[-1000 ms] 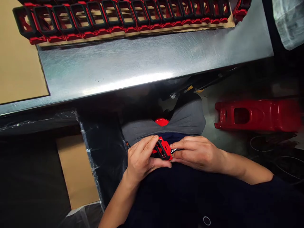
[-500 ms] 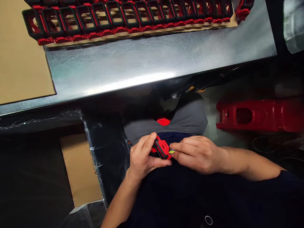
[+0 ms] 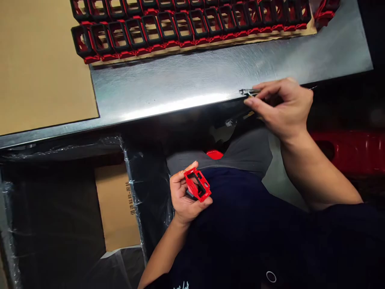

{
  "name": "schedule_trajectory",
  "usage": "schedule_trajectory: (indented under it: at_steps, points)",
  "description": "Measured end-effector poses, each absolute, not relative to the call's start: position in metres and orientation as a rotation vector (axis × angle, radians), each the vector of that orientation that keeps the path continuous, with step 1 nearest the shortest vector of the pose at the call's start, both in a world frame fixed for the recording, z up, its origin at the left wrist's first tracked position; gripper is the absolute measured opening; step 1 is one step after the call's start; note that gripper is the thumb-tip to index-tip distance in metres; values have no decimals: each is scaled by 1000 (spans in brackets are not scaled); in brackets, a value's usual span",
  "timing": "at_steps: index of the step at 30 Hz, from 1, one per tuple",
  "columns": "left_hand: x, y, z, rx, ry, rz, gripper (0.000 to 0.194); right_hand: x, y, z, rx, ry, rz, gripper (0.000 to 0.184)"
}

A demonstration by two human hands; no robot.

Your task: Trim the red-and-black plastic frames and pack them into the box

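Note:
My left hand (image 3: 182, 204) is wrapped round a small red plastic frame with a black rim (image 3: 191, 188), in front of my dark shirt. The frame is tilted, and its red side with an opening and small holes faces up. My right hand (image 3: 285, 106) is raised over the table's front edge, well apart from the frame. Between its thumb and fingers it pinches a thin metal tool (image 3: 246, 92); most of the tool is hidden by the fingers, so its exact kind is unclear.
Rows of similar red and black frames (image 3: 152, 31) stand on cardboard on the metal table (image 3: 168, 82). A cardboard sheet (image 3: 45, 80) covers the table's left part. Below left is a plastic-lined box (image 3: 132, 184) with a cardboard piece (image 3: 117, 208). A red plastic stool (image 3: 355, 148) is behind my right arm.
My right hand has left the frame and moved up and right to the table edge, still holding the tool. My left hand has turned the frame so its opening faces up.

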State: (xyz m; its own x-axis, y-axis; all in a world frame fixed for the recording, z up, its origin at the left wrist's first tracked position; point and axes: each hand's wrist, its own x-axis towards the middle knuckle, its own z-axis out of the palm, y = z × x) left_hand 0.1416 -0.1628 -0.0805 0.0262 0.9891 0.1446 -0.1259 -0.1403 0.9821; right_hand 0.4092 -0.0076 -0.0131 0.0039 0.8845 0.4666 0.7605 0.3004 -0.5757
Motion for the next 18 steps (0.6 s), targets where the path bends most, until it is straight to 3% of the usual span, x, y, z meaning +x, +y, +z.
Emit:
schedule_trajectory:
  at_steps: [7,14,18]
  points:
    - [141,-165,-82,1284,1078,1365,75,414,59,-11,-1778,-1855,117,27]
    - [142,-162,-81,1370,1121,1361,72,417,64,-22,-1724,-1727,68,33]
    - [140,-163,-80,1348,1143,1362,74,427,67,-27,-1683,-1609,92,23]
